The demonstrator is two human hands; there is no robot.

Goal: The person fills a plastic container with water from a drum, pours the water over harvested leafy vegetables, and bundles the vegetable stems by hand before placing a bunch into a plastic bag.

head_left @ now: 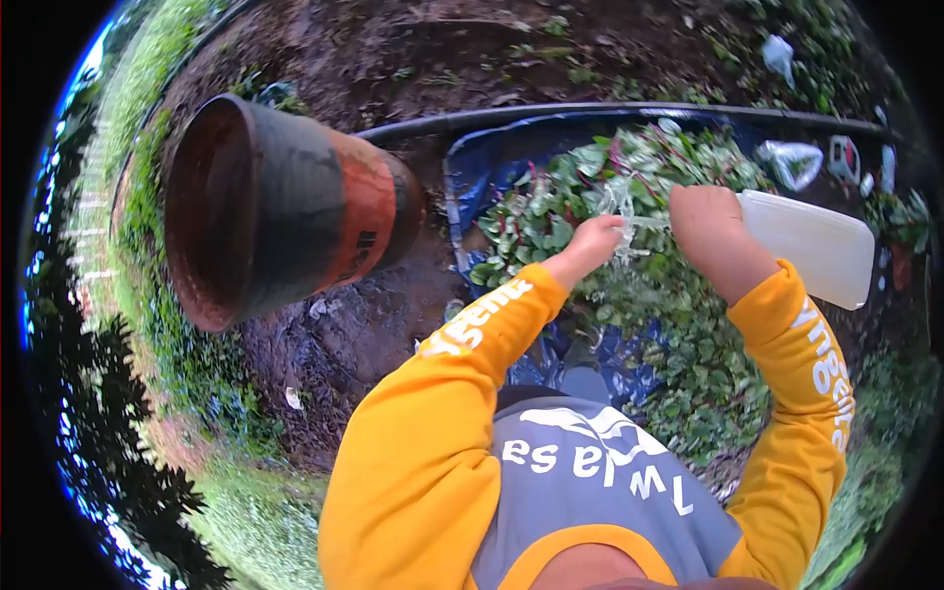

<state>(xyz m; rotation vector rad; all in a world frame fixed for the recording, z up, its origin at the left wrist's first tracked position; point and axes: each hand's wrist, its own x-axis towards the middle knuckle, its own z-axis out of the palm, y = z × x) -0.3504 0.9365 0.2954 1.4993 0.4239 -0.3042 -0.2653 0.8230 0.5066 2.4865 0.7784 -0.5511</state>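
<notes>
My right hand (710, 228) is closed around the neck end of a whitish plastic jug (816, 248), which lies tipped on its side in the air. From that end a pale stream (644, 223) runs to my left hand (592, 246) and breaks into a clear splash (619, 202); it looks like water. The left fingers are drawn together at the stream, and whatever they may hold is hidden. Below both hands spreads a heap of green leaves (565, 182) with reddish stems. Blue plastic sheeting (470, 177) lies beneath the heap.
A large dark bucket with an orange band (369, 206) lies tipped to the left on muddy ground (324, 364). Behind the leaves runs a black pipe (551, 108). A clear plastic bag (792, 162) and a red-and-white container (844, 157) are at the far right.
</notes>
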